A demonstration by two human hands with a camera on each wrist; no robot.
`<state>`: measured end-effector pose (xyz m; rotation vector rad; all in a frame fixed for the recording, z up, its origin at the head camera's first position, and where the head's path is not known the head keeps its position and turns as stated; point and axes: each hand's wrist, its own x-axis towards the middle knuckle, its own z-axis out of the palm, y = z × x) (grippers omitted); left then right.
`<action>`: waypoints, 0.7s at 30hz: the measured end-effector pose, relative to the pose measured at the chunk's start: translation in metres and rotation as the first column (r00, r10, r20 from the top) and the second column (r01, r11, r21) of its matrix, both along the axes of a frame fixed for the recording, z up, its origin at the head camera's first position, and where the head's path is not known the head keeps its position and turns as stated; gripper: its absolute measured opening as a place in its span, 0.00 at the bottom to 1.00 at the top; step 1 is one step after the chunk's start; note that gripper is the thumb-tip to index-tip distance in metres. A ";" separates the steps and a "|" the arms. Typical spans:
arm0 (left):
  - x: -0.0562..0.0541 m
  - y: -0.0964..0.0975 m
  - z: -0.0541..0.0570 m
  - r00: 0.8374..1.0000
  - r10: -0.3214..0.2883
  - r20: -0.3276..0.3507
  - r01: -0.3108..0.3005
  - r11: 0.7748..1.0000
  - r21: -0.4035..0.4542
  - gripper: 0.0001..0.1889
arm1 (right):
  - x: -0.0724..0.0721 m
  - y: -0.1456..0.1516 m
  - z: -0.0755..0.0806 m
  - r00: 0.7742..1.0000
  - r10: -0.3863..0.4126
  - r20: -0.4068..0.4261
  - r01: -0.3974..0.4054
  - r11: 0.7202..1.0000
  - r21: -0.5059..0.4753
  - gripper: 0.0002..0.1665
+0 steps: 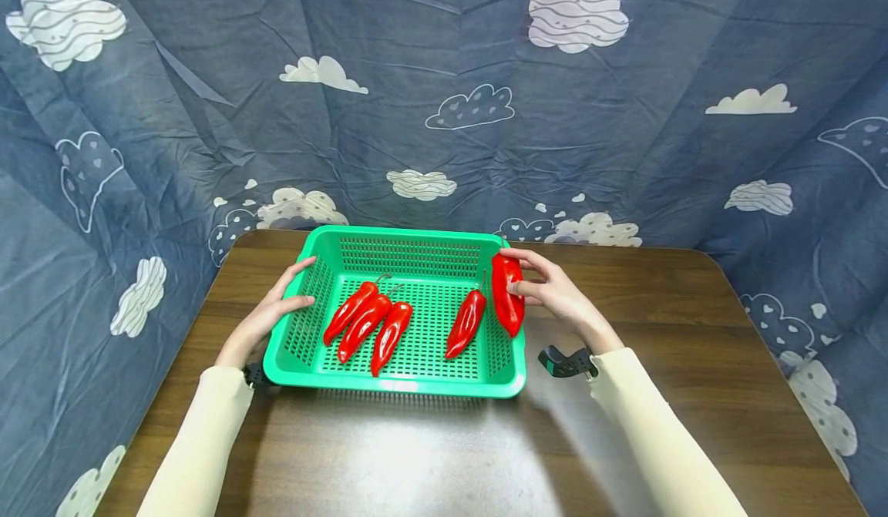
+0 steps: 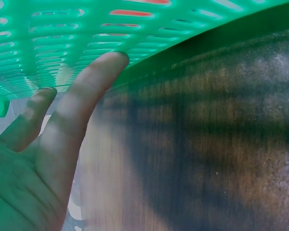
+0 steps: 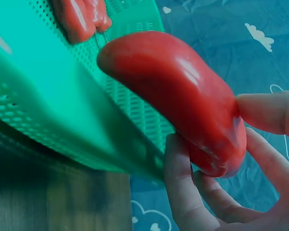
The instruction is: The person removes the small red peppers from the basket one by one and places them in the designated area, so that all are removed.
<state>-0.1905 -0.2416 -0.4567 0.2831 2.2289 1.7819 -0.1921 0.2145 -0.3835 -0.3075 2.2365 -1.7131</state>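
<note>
A green perforated plastic basket sits on the wooden table, with three red peppers side by side in its left half and one red pepper towards the right. Over the basket's right rim, my right hand pinches another large red pepper between thumb and fingers. That glossy, curved pepper fills the middle of the right wrist view. At the basket's left side, my left hand touches the rim with extended fingers. Its thumb lies straight against the perforated wall in the left wrist view.
The brown wooden table extends to both sides of the basket and in front of it. A blue-grey cloth with white cloud prints hangs behind and at the sides.
</note>
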 end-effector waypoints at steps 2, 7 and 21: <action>0.000 0.000 -0.001 1.000 -0.002 -0.009 0.002 1.000 -0.005 0.36 | 0.001 0.003 -0.001 1.000 -0.005 0.000 0.005 1.000 -0.003 0.34; -0.001 0.000 -0.002 1.000 -0.004 -0.001 0.005 1.000 0.003 0.37 | 0.003 0.010 -0.003 1.000 -0.025 0.004 0.025 1.000 -0.003 0.34; 0.001 0.001 0.000 1.000 -0.003 0.007 0.003 1.000 0.019 0.37 | 0.006 0.032 -0.011 0.998 -0.055 0.004 0.055 0.998 -0.015 0.33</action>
